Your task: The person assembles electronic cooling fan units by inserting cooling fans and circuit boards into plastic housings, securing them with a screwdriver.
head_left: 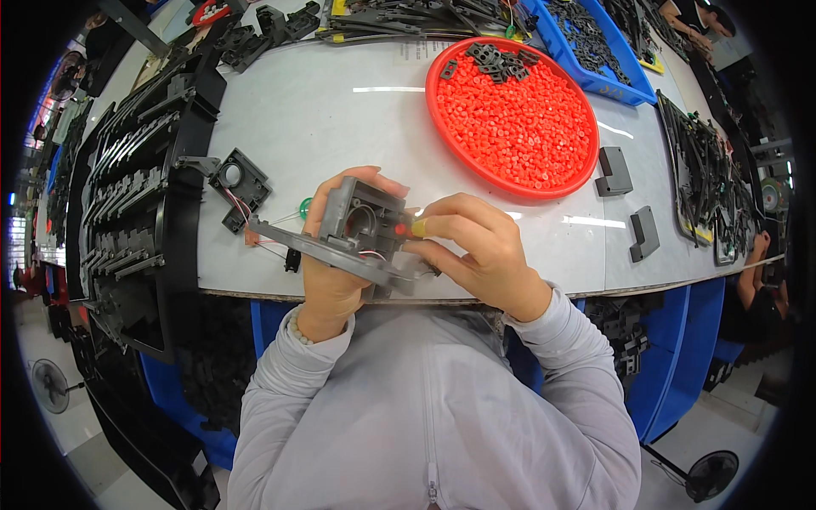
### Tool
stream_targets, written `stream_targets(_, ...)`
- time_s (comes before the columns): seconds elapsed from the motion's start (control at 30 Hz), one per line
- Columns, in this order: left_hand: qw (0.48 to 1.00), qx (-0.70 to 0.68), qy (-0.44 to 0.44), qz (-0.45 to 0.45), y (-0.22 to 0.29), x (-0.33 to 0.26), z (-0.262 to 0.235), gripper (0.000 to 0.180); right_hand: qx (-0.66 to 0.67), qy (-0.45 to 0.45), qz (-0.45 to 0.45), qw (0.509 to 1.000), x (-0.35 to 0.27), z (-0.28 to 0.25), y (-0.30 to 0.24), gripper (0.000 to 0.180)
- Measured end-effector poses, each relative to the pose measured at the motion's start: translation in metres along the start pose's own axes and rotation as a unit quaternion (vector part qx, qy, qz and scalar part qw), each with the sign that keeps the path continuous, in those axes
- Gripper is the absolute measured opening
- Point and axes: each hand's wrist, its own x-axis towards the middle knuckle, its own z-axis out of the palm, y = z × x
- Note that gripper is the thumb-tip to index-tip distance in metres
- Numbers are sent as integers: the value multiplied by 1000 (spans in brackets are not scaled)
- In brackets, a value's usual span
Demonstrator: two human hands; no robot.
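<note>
My left hand [327, 276] is wrapped round a dark grey plastic housing [340, 223], held above the table's near edge. The housing has a box-like hollow with thin wires inside and a long flat arm on its lower side. A small red plastic piece [400, 229] shows on its right side. My right hand [480, 246] is closed at that side, fingertips against the housing. Something yellow [418, 228] covers one fingertip. Whatever lies between the right fingers is hidden.
A red round tray [586, 161] holds many small red pieces and several dark grey parts. Behind it stands a blue bin [633, 92] of dark parts. Two grey blocks [614, 172] lie at right, a wired grey part [246, 183] at left, beside a black rack [183, 212].
</note>
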Motion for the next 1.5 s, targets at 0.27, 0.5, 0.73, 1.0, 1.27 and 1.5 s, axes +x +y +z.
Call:
stream_targets(0.27, 998, -48, -45, 9, 6, 7, 1, 74, 147, 5, 94, 985, -8, 2, 5, 41)
stream_targets(0.5, 999, -22, -36, 17, 10, 13, 4, 64, 244, -102, 218, 939, -11, 2, 3, 56)
stream_targets(0.73, 999, 10, -20, 28, 16, 12, 6, 51, 283, -181, 297, 894, -10, 3, -5, 33)
stream_targets(1.0, 998, 52, 13, 34, 18, 8, 2, 48, 133, -40, 195, 971, -16, -7, -12, 30)
stream_targets(1.27, 999, 49, 0, 21, 14, 4, -1, 49, 98, 11, 164, 982, -13, -19, -15, 26)
stream_targets(1.5, 996, 81, 8, 20, 16, 1, -2, 50, 258, 33, 233, 937, -1, -20, -21, 23)
